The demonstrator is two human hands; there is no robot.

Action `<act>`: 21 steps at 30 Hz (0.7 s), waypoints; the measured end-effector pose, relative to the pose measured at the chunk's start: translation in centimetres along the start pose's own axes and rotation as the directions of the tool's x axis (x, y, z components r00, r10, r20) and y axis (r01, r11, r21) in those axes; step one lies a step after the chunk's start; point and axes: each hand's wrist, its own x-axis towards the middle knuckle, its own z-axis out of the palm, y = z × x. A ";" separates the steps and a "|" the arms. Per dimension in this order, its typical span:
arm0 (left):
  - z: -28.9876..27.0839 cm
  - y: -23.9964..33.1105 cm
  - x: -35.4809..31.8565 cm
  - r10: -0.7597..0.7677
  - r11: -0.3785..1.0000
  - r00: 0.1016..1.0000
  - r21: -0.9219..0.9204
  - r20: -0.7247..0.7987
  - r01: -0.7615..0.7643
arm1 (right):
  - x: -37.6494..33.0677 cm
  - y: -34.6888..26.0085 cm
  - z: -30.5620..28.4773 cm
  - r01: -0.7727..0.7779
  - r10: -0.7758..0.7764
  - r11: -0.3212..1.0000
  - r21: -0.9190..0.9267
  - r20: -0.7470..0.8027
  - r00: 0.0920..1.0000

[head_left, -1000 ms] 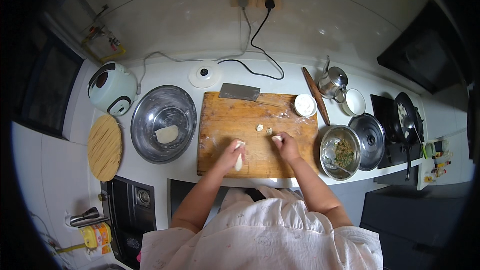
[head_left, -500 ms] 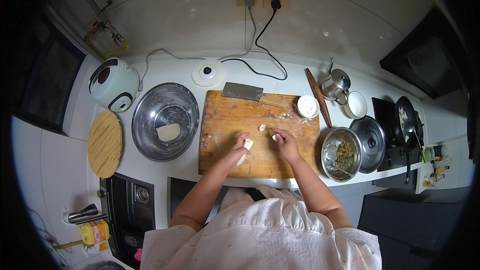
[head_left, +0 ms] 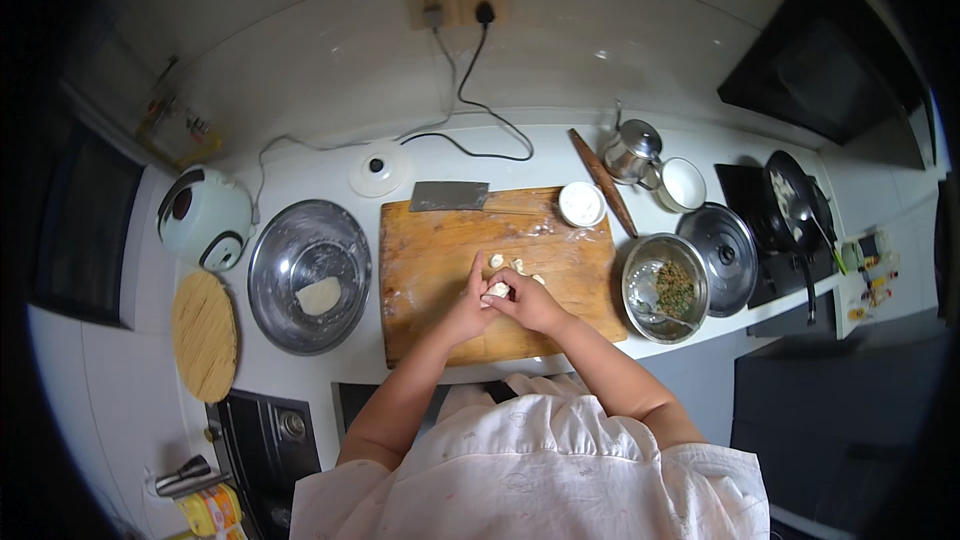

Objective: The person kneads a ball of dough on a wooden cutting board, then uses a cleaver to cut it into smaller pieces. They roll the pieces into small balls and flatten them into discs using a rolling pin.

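Both hands meet over the middle of the board (head_left: pixel 440 270), working a small dough piece (head_left: pixel 497 290) between them; the step looks like shaping or pinching one portion taken from the few little lumps (head_left: pixel 508 264) lying just beyond the fingers. The left hand (head_left: pixel 468 308) is curled with its fingers raised around the near side of the piece, and the right hand (head_left: pixel 530 302) is closed over it from the other side, fingertips touching the dough, so both are narrowly shut on that one piece; how tightly they press cannot be told at this size. The piece sits at the hands, just above the board and near its centre. A sensible next move would call for a light, even squeeze and a steady turn of the piece, since soft dough tears or sticks if pinched hard, and for keeping clear of the other lumps so they do not get squashed. A cleaver (head_left: pixel 450 197) lies at the board's far edge, well apart from the hands. To the left a steel bowl (head_left: pixel 290 315) holds a larger lump of dough (head_left: pixel 319 295); to the right a smaller bowl (head_left: pixel 640 280) holds green filling (head_left: pixel 676 288), both on the bench (head_left: pixel 300 170).
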 end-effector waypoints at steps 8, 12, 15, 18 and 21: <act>1.2 0.2 2.4 0.089 0.979 0.993 0.178 0.079 -0.102 | -1.4 0.8 -1.3 0.101 -0.110 0.994 -0.049 -0.230 0.967; 1.7 -1.0 3.2 -0.113 0.973 0.987 0.212 0.110 0.088 | -1.6 1.6 -2.1 0.041 -0.070 0.994 -0.101 -0.305 0.950; 2.3 -1.8 3.6 -0.148 0.953 0.983 0.281 0.109 0.112 | -1.9 2.2 -2.5 0.076 -0.116 0.989 -0.128 -0.336 0.935; 2.9 -2.1 3.6 -0.146 0.982 0.980 0.137 0.132 0.127 | -2.2 2.3 -2.8 0.097 -0.146 0.983 -0.153 -0.347 0.926; 3.1 -2.0 3.5 -0.111 0.994 0.982 -0.008 0.151 0.113 | -2.2 2.3 -3.4 0.100 -0.132 0.989 -0.112 -0.332 0.934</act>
